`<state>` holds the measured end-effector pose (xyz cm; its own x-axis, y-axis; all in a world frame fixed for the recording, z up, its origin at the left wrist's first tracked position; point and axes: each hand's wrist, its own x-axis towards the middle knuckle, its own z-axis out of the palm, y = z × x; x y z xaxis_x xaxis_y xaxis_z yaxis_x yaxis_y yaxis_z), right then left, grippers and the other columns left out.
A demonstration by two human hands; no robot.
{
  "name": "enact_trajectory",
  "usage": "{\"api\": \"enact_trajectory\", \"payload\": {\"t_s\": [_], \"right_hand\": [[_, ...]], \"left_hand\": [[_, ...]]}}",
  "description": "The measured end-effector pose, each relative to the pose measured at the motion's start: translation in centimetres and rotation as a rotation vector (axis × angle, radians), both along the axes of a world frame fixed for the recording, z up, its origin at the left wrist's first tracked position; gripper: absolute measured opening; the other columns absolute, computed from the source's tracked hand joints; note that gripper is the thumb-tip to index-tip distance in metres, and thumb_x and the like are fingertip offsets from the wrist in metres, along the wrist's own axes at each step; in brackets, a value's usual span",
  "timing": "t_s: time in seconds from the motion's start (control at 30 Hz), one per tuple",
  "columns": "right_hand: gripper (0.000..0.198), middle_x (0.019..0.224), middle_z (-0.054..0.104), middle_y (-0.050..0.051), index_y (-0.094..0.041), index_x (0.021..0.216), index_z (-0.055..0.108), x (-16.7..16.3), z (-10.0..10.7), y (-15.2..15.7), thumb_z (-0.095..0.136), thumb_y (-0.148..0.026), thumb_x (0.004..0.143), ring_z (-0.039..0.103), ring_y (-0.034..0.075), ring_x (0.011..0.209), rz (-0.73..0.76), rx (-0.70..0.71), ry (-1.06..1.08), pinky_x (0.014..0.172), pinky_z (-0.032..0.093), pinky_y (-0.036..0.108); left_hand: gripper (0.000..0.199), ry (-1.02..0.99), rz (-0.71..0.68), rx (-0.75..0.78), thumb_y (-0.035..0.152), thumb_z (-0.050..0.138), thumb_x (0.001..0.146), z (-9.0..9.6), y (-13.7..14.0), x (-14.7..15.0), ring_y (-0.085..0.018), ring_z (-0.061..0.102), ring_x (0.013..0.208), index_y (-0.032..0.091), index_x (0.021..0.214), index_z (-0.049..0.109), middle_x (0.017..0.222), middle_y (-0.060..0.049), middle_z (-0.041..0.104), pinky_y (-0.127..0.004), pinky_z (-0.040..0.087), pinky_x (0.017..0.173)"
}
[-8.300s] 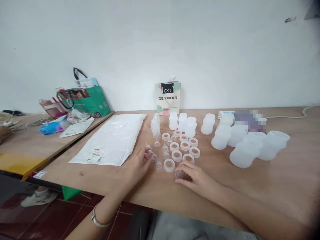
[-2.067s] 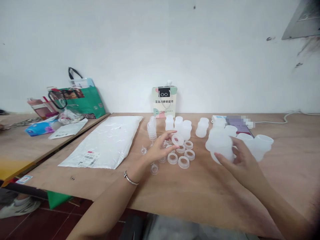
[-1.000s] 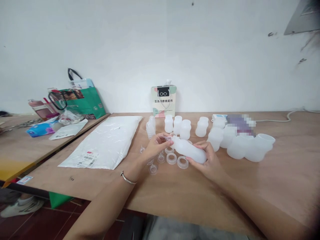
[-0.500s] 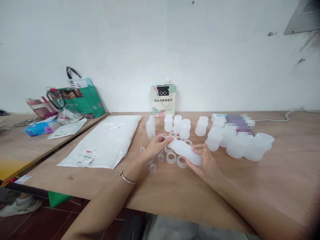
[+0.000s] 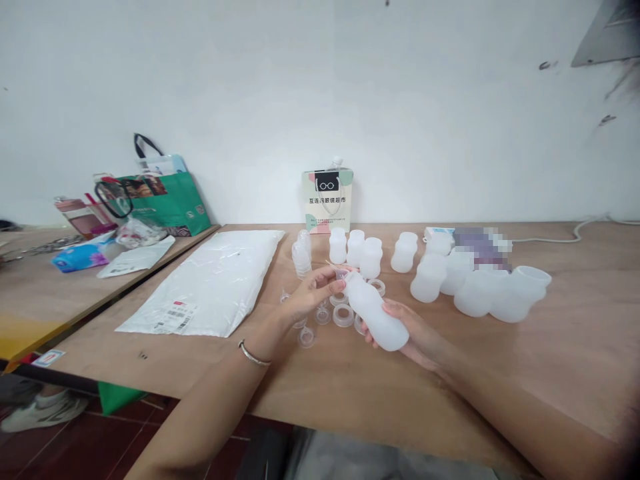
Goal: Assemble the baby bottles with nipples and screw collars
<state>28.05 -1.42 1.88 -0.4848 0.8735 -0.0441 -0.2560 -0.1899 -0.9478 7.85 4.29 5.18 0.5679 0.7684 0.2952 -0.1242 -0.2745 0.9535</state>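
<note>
My right hand [image 5: 410, 333] is wrapped round the lower part of a frosted white, wavy baby bottle [image 5: 376, 310], which tilts with its neck up to the left. At that neck, my left hand [image 5: 320, 290] pinches a small clear piece [image 5: 341, 272], which looks like a bottle nipple; my fingers partly cover it. Under and beside the hands lie several translucent collar rings [image 5: 343, 305] and several clear nipples [image 5: 306, 327]. A stack of clear domed caps [image 5: 301, 257] stands just behind my left hand.
Several more frosted bottles [image 5: 429, 280] stand behind and to the right. A white plastic mailer [image 5: 210, 280] covers the table's left part. At the wall stands a paper bag [image 5: 327, 210]; a green bag [image 5: 170, 203] and a tissue pack [image 5: 83, 255] rest on the left table.
The bottle has tilted more steeply, its base coming down and nearer me. My right hand has shifted its grip to lie more beneath it. The clear piece at the neck shows more.
</note>
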Motion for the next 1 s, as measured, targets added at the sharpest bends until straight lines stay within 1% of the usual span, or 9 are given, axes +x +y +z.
{"api": "enact_trajectory", "payload": {"t_s": [0.13,0.37,0.43,0.5,0.57,0.7,0.83,0.93,1.0], "right_hand": [[0.030,0.090,0.060,0.004,-0.020,0.098,0.052,-0.1,0.2,0.1,0.058,-0.042,0.078,0.058,0.015,0.074,-0.168,0.269,-0.185,0.064,0.046,0.027],[0.028,0.096,0.059,0.004,-0.023,0.103,0.051,0.0,0.2,-0.8,0.055,-0.039,0.080,0.056,0.019,0.084,-0.523,0.760,-0.762,0.072,0.046,0.031],[0.029,0.098,0.058,0.005,-0.023,0.106,0.050,0.1,0.0,-0.9,0.054,-0.037,0.080,0.056,0.021,0.088,-0.584,0.900,-0.852,0.075,0.045,0.033],[0.029,0.098,0.058,0.007,-0.023,0.107,0.050,0.1,-0.1,-0.9,0.054,-0.035,0.080,0.056,0.023,0.091,-0.614,0.986,-0.889,0.077,0.045,0.035],[0.028,0.098,0.059,0.006,-0.023,0.105,0.050,0.0,-0.1,-0.8,0.054,-0.036,0.080,0.056,0.023,0.090,-0.609,0.948,-0.871,0.075,0.046,0.035],[0.027,0.096,0.060,0.003,-0.023,0.100,0.051,-0.5,0.2,-0.4,0.053,-0.042,0.080,0.058,0.019,0.083,-0.501,0.634,-0.641,0.068,0.049,0.030],[0.031,0.103,0.059,0.004,-0.023,0.105,0.052,-1.1,0.2,-0.3,0.051,-0.044,0.082,0.057,0.019,0.094,-0.393,0.461,-0.379,0.079,0.048,0.031],[0.035,0.112,0.058,0.005,-0.024,0.112,0.051,-1.2,0.1,-0.4,0.051,-0.043,0.083,0.055,0.021,0.103,-0.334,0.390,-0.247,0.087,0.045,0.034],[0.038,0.116,0.057,0.006,-0.025,0.116,0.049,-1.1,0.0,-0.5,0.051,-0.043,0.083,0.052,0.021,0.109,-0.313,0.357,-0.161,0.090,0.044,0.035]], "left_hand": [[0.036,0.043,0.106,0.040,0.042,0.062,0.075,0.4,-0.3,0.3,-0.016,0.057,0.086,0.015,0.098,0.062,0.095,-0.008,0.064,-0.028,0.042,0.076],[0.032,0.150,0.283,0.051,0.044,0.061,0.073,0.4,-0.6,0.9,-0.012,0.054,0.073,0.014,0.083,0.059,0.079,-0.002,0.059,-0.026,0.042,0.068],[0.032,0.178,0.315,0.057,0.046,0.061,0.073,0.2,-0.6,1.0,-0.012,0.053,0.069,0.014,0.079,0.058,0.076,-0.001,0.058,-0.026,0.041,0.066],[0.033,0.196,0.314,0.036,0.047,0.061,0.072,0.2,-0.6,1.0,-0.011,0.052,0.066,0.014,0.076,0.057,0.072,0.000,0.057,-0.025,0.040,0.064],[0.032,0.183,0.289,0.009,0.046,0.061,0.072,0.2,-0.6,0.9,-0.011,0.052,0.066,0.015,0.077,0.058,0.072,0.000,0.057,-0.025,0.040,0.064],[0.033,0.092,0.164,-0.002,0.041,0.060,0.076,0.8,-0.9,0.8,-0.015,0.055,0.081,0.015,0.096,0.060,0.090,-0.005,0.062,-0.028,0.042,0.074],[0.046,-0.029,0.075,-0.048,0.038,0.059,0.078,0.8,-1.1,1.2,-0.019,0.054,0.099,0.019,0.119,0.051,0.109,-0.008,0.059,-0.032,0.041,0.085],[0.056,-0.092,0.109,-0.046,0.035,0.066,0.072,0.4,-0.8,1.4,-0.021,0.051,0.105,0.021,0.123,0.047,0.117,-0.009,0.055,-0.034,0.040,0.088],[0.054,-0.100,0.162,-0.044,0.034,0.066,0.073,0.3,-0.5,1.2,-0.021,0.051,0.105,0.021,0.121,0.047,0.119,-0.010,0.053,-0.035,0.041,0.088]]}}
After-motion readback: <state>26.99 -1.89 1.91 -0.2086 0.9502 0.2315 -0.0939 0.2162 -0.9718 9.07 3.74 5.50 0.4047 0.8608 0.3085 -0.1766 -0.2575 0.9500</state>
